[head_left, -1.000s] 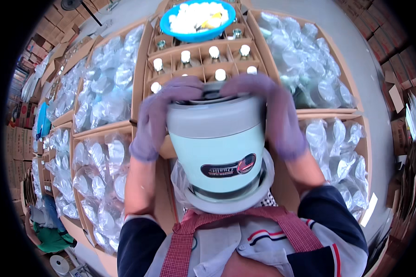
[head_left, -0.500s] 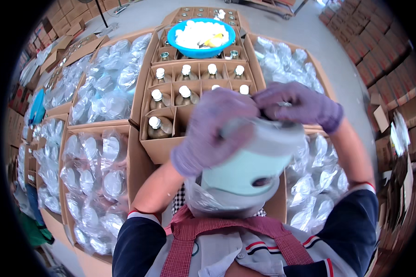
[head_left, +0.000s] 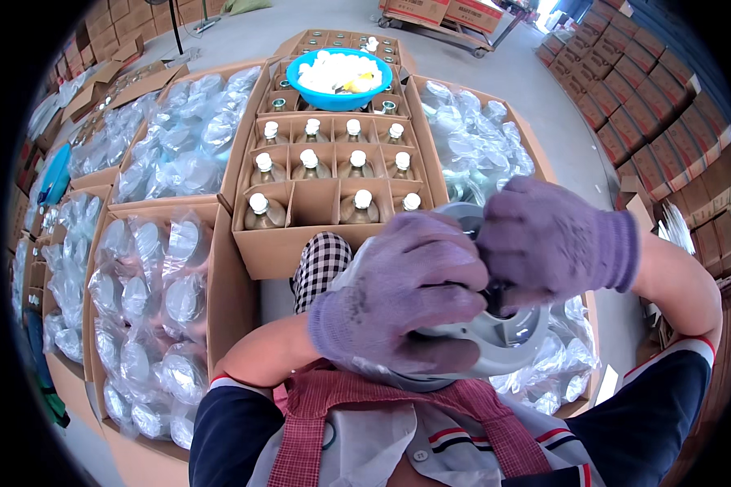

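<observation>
A rounded grey plastic appliance (head_left: 503, 349) sits close against my body, with clear plastic film about its left side. Gloved in purple, my left hand (head_left: 402, 292) curls over its near left part, thumb along the top. My right hand (head_left: 548, 239), in a matching glove, is closed at the top of the appliance. Between the two hands a dark part shows, mostly covered by fingers; what the right fingers hold is hidden. Ahead stands a divided carton (head_left: 296, 247) of white-capped bottles (head_left: 360, 207); one front cell beside a bottle has none.
Past the bottle carton, a blue basin (head_left: 333, 99) full of white caps rests on another carton. Cartons of plastic-wrapped clear items (head_left: 162, 304) flank me on both sides. Stacked brown boxes (head_left: 650, 142) line the right, and a loaded cart (head_left: 463, 20) stands at the back.
The appliance has tipped, so its grey top now shows instead of its pale green side. Both hands have come lower and closer together over it, and the view has shifted slightly right.
</observation>
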{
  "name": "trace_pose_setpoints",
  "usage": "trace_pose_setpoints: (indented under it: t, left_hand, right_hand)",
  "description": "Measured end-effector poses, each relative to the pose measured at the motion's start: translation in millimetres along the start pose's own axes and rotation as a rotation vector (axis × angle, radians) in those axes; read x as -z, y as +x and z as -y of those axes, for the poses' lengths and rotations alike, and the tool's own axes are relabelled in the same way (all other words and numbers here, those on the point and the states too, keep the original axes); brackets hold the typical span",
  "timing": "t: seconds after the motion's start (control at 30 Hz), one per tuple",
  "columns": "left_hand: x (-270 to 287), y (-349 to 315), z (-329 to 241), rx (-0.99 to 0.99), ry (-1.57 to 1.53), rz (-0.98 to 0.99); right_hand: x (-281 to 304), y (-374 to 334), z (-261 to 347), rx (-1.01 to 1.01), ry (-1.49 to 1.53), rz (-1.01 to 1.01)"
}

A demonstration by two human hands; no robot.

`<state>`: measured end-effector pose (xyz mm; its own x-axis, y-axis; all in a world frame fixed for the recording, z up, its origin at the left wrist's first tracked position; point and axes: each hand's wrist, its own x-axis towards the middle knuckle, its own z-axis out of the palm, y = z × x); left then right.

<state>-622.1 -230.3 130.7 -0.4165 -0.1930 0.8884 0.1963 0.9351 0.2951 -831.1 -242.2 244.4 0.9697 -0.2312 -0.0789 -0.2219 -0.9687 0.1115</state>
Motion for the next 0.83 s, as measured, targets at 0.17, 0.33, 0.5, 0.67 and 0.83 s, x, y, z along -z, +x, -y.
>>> trace_pose_setpoints:
  t: [0.17, 0.33, 0.5, 0.67, 0.83]
  left_hand:
    - [-14, -10, 37, 0.152, -0.128, -0.049]
    - [39, -90, 32, 0.54, 0.054, 0.367]
    - [38, -3, 6, 0.617, -0.027, -0.104]
    - [25, 0, 15, 0.295, 0.761, 0.128]
    - [113, -86, 96, 1.021, 0.762, 0.092]
  right_hand:
    - [-39, -18, -2, -0.705, 0.244, 0.033]
    - [-54, -32, -24, -1.153, 0.559, 0.001]
    - [-42, -1, -38, -0.819, 0.991, -0.311]
    - [-77, 20, -31, -0.264, 0.752, -0.639]
    - [-206, 13, -40, -0.644, 0.184, -0.824]
